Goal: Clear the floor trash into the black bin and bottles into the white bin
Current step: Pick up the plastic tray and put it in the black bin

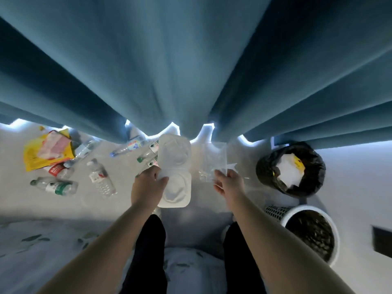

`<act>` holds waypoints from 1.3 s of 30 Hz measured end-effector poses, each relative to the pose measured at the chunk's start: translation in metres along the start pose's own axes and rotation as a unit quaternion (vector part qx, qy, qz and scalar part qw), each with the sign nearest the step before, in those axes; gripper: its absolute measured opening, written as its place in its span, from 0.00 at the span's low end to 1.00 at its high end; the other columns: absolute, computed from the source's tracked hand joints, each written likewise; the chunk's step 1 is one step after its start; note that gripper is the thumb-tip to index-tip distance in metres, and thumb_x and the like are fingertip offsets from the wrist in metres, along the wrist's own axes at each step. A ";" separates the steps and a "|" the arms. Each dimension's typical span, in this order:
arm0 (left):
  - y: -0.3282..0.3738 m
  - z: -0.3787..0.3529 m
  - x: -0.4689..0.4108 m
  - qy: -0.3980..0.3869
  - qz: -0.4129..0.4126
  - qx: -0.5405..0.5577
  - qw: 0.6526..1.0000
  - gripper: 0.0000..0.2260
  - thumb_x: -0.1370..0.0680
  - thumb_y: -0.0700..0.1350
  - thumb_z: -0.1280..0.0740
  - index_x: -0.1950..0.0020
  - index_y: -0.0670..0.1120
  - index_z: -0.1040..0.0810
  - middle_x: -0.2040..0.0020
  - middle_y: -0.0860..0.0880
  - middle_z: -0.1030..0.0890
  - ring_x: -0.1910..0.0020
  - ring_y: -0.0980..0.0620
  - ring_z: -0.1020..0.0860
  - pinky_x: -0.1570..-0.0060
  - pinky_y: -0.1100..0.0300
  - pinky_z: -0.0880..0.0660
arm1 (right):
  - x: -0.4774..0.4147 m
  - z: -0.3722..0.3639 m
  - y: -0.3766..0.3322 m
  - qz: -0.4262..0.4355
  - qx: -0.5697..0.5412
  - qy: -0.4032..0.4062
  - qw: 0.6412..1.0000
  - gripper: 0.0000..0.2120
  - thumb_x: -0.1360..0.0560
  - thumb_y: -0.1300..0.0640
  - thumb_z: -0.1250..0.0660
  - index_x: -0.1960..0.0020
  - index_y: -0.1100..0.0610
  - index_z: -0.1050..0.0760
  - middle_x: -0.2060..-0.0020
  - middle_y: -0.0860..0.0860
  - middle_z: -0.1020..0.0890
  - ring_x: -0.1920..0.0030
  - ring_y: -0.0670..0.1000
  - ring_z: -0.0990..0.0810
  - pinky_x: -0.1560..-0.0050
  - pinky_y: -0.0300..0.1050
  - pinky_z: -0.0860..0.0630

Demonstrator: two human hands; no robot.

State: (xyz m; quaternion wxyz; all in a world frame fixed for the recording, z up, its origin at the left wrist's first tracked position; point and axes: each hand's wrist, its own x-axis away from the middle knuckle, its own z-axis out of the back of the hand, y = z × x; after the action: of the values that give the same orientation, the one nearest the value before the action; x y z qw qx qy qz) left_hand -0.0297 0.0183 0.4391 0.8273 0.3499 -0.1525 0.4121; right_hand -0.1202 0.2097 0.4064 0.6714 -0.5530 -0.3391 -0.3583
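Note:
My left hand (148, 183) grips an open white clamshell food container (175, 172) by its left edge, held above the floor. My right hand (227, 181) pinches a clear plastic bag (214, 160) at its lower edge. The black bin (314, 166), lined with a black bag and holding white paper, stands at the right by the curtain. The white bin (331, 225), with a perforated wall and dark liner, stands nearer me at the right. Several plastic bottles (55, 186) and a yellow wrapper (42, 153) lie on the floor at the left.
A blue curtain (169, 71) hangs across the whole far side down to the floor. My legs in black trousers (148, 251) are below the hands. A patterned white bedcover (42, 251) fills the lower left. A dark object (381, 240) sits at the right edge.

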 end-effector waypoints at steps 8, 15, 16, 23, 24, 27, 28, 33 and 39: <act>0.136 -0.166 0.056 -0.092 -0.070 -0.064 0.991 0.09 0.25 0.48 0.32 0.49 0.46 0.23 0.57 0.51 0.22 0.55 0.48 0.24 0.58 0.59 0.32 | -0.064 0.229 -0.003 -0.029 -0.098 0.099 0.990 0.07 0.24 0.60 0.30 0.59 0.59 0.27 0.65 0.56 0.22 0.67 0.51 0.24 0.64 0.43 0.23; 0.236 -0.323 0.049 -0.156 -0.128 -0.120 0.972 0.13 0.25 0.51 0.32 0.45 0.46 0.23 0.50 0.48 0.20 0.51 0.46 0.23 0.57 0.59 0.31 | -0.130 0.383 0.019 -0.048 -0.161 0.158 0.973 0.07 0.24 0.59 0.29 0.58 0.58 0.27 0.58 0.56 0.20 0.58 0.52 0.22 0.58 0.43 0.23; 0.247 -0.343 0.045 -0.164 -0.130 -0.123 0.970 0.14 0.25 0.51 0.32 0.44 0.46 0.23 0.48 0.48 0.19 0.50 0.46 0.23 0.56 0.58 0.30 | -0.140 0.394 0.023 -0.050 -0.160 0.162 0.972 0.07 0.24 0.58 0.30 0.57 0.59 0.26 0.58 0.56 0.20 0.58 0.52 0.21 0.57 0.42 0.22; 0.286 -0.450 0.012 -0.197 -0.137 -0.164 0.957 0.14 0.25 0.51 0.32 0.43 0.46 0.24 0.44 0.48 0.20 0.48 0.46 0.23 0.56 0.58 0.29 | -0.203 0.422 0.039 -0.062 -0.162 0.145 0.974 0.05 0.23 0.59 0.31 0.51 0.61 0.24 0.55 0.57 0.19 0.57 0.53 0.21 0.53 0.47 0.21; 0.287 -0.462 0.006 -0.197 -0.138 -0.170 0.956 0.15 0.25 0.51 0.32 0.42 0.45 0.24 0.43 0.47 0.21 0.47 0.45 0.23 0.55 0.57 0.29 | -0.210 0.423 0.039 -0.062 -0.165 0.141 0.974 0.05 0.23 0.59 0.31 0.50 0.61 0.24 0.55 0.57 0.19 0.58 0.52 0.21 0.56 0.45 0.21; 0.287 -0.495 -0.011 -0.200 -0.138 -0.175 0.954 0.18 0.25 0.50 0.31 0.39 0.42 0.25 0.41 0.44 0.21 0.44 0.43 0.23 0.52 0.54 0.27 | -0.234 0.425 0.043 -0.055 -0.172 0.125 0.976 0.04 0.23 0.59 0.31 0.52 0.60 0.24 0.58 0.54 0.20 0.60 0.50 0.21 0.60 0.41 0.22; 0.286 -0.499 -0.014 -0.206 -0.135 -0.171 0.954 0.19 0.25 0.50 0.31 0.37 0.42 0.25 0.41 0.44 0.21 0.43 0.43 0.24 0.50 0.53 0.27 | -0.236 0.424 0.041 -0.053 -0.170 0.120 0.977 0.04 0.24 0.59 0.31 0.53 0.59 0.24 0.58 0.54 0.20 0.61 0.49 0.21 0.60 0.41 0.22; 0.281 -0.513 -0.027 -0.189 -0.193 -0.246 0.931 0.22 0.25 0.49 0.31 0.34 0.44 0.29 0.38 0.43 0.26 0.37 0.42 0.28 0.44 0.50 0.28 | -0.267 0.422 0.035 -0.052 -0.161 0.108 0.980 0.04 0.23 0.60 0.31 0.55 0.58 0.25 0.58 0.54 0.21 0.59 0.49 0.21 0.59 0.40 0.21; 0.252 -0.469 -0.041 -0.135 -0.386 -0.424 0.808 0.21 0.27 0.48 0.31 0.35 0.48 0.28 0.30 0.46 0.33 0.31 0.44 0.36 0.38 0.47 0.35 | -0.292 0.400 0.028 -0.008 0.010 0.143 0.990 0.16 0.24 0.59 0.30 0.38 0.56 0.29 0.43 0.54 0.22 0.54 0.47 0.22 0.55 0.41 0.23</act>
State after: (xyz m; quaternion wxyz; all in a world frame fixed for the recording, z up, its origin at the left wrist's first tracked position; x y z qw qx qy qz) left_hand -0.2706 0.4297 0.1987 0.9555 0.0469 -0.2744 -0.0979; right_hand -0.2697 0.6386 0.2076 0.7156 -0.4865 -0.2473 -0.4359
